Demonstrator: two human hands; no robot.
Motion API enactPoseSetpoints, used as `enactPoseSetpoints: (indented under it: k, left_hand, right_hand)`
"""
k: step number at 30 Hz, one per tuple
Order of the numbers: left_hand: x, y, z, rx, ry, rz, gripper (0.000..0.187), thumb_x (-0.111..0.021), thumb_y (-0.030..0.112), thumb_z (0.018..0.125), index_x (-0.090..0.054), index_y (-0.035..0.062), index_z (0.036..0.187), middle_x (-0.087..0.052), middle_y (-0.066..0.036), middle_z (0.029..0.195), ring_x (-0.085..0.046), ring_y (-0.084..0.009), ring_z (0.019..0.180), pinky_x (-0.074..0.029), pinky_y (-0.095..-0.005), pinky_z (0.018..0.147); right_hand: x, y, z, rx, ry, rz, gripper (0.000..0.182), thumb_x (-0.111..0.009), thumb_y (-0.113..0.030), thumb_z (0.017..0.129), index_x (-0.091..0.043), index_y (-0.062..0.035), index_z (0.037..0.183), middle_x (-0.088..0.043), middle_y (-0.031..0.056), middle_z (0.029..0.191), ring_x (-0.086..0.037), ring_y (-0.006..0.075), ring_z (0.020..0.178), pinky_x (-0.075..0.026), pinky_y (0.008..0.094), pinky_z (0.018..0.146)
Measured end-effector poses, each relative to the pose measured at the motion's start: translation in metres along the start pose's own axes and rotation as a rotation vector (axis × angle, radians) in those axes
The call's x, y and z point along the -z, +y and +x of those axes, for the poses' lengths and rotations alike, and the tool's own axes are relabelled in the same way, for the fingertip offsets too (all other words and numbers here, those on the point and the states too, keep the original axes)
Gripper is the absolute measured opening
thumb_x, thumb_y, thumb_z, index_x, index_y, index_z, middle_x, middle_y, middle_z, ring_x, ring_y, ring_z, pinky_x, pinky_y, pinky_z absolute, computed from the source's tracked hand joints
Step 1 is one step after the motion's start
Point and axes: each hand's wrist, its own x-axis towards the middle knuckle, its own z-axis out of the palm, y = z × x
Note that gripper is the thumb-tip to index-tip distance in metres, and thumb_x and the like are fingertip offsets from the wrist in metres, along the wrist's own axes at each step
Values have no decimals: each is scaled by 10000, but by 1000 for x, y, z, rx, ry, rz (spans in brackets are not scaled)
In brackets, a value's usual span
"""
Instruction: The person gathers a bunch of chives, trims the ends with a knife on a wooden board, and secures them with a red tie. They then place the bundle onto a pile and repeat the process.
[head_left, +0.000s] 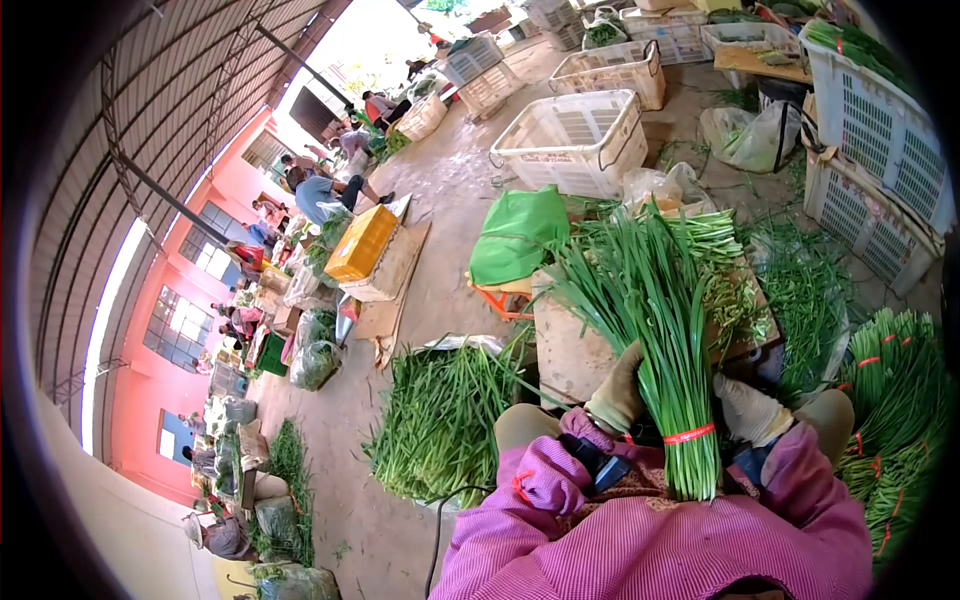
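Note:
A long bundle of green leafy stalks (672, 340) stands upright before my chest, with a red band (689, 435) round its lower part. My left hand (617, 388), in a pale glove, presses against the bundle's left side, its fingers partly behind the stalks. On the right, my right hand (750, 410), also gloved, is beside the bundle near the band; its fingertips are hard to make out. Behind the bundle, loose stalks (735, 305) lie on a wooden board (565, 345). Red-banded bundles (890, 400) are piled at the right.
A heap of loose greens (440, 425) stands left of my knees. Beyond are a stool covered in green cloth (518, 235), a white crate (575, 140) and stacked crates (880, 150) at the right. Several people sit among vegetables along the left; one person (318, 195) bends near a yellow crate (362, 243).

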Motion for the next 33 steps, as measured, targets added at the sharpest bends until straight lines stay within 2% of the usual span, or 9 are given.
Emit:
enactPoseSetpoints:
  k: [3, 5, 7, 13, 14, 18, 22, 27, 33]
  left_hand:
    - [-6, 2, -6, -115, 89, 142, 372, -520, 298, 975, -596, 31, 1222, -668, -111, 1149, -647, -245, 1043, -530, -400, 948]
    - [-5, 11, -7, -60, 82, 46, 413, -556, 324, 955, -591, 11, 1221, -665, -126, 1151, -653, -261, 1040, -533, -410, 948]
    - [-33, 14, -16, -205, 121, 374, 439, -587, 333, 935, -588, 2, 1222, -664, -130, 1153, -657, -272, 1034, -536, -420, 950]
    - [-16, 13, -7, -231, 102, 342, 375, -486, 288, 996, -587, 17, 1235, -668, -100, 1143, -659, -212, 1012, -534, -359, 932]
    - [-20, 15, -5, -166, 121, 224, 368, -463, 281, 1008, -586, 20, 1236, -669, -90, 1141, -656, -198, 1010, -530, -342, 931]
    - [9, 16, 2, -178, 162, 234, 391, -466, 313, 1005, -585, 24, 1239, -660, -89, 1158, -643, -202, 1013, -520, -346, 933]
    - [-34, 17, -6, -188, 262, 200, 366, -493, 291, 981, -592, 26, 1213, -654, -97, 1128, -629, -219, 1020, -514, -374, 933]
    - [-47, 11, -5, -264, 172, 522, 388, -453, 303, 1010, -584, 7, 1224, -647, -83, 1148, -612, -180, 1049, -506, -337, 942]
    - [-23, -5, 11, -80, 210, 240, 440, -481, 311, 999, -551, 0, 1303, -624, -99, 1241, -601, -217, 1131, -470, -367, 1012]
  right_hand:
    - [66, 9, -12, -17, 513, -569, 308, -531, -185, 995, -544, 32, 1214, -596, 95, 1158, -549, 193, 1062, -422, 300, 963]
    - [73, -2, -20, 259, 729, -773, 259, -533, -80, 963, -540, 44, 1191, -599, 106, 1125, -552, 188, 1032, -432, 289, 946]
    - [70, -13, -28, 246, 748, -746, 225, -539, -69, 959, -555, 28, 1161, -615, 97, 1055, -574, 176, 961, -462, 277, 884]
    - [11, -11, -30, -42, 308, -603, 268, -586, -206, 972, -593, 25, 1108, -661, 119, 963, -619, 163, 876, -514, 300, 784]
    - [-4, -24, -32, -132, 336, -1000, 317, -632, -235, 942, -600, 26, 1118, -682, 153, 960, -656, 199, 897, -522, 323, 793]
    - [-6, -22, -28, -15, 582, -1135, 296, -652, -208, 899, -616, 18, 1088, -691, 211, 979, -687, 303, 893, -529, 366, 805]
    - [15, -34, -36, 129, 703, -1001, 254, -623, -150, 927, -594, 22, 1112, -679, 140, 873, -662, 213, 815, -520, 324, 746]
    - [13, -13, -35, -132, 222, -485, 808, -638, -474, 918, -304, 33, 1452, -567, 172, 1246, -566, 210, 1114, -469, 303, 954]
    - [26, 77, 6, 249, 256, -747, 1019, -825, -432, 712, -267, 50, 1415, -515, 240, 1219, -524, 284, 1123, -416, 353, 977]
